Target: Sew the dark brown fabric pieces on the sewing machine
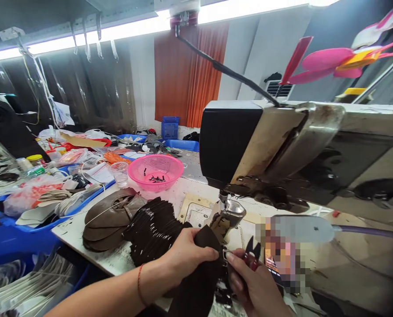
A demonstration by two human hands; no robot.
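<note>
Left fingers (205, 254) grip a curved, matte-brown piece (196, 286) — right fingers (240, 267), pointed snips (256, 250).

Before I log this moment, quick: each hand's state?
Left hand: closed, holding a dark brown panel.
Right hand: closed, holding red-handled thread snips and pinching a small buckle-like piece.

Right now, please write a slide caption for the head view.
At a sewing machine, left hand gripping a dark piece, right hand holding snips.

Dark piece (196, 284) in left hand (189, 250)
</note>
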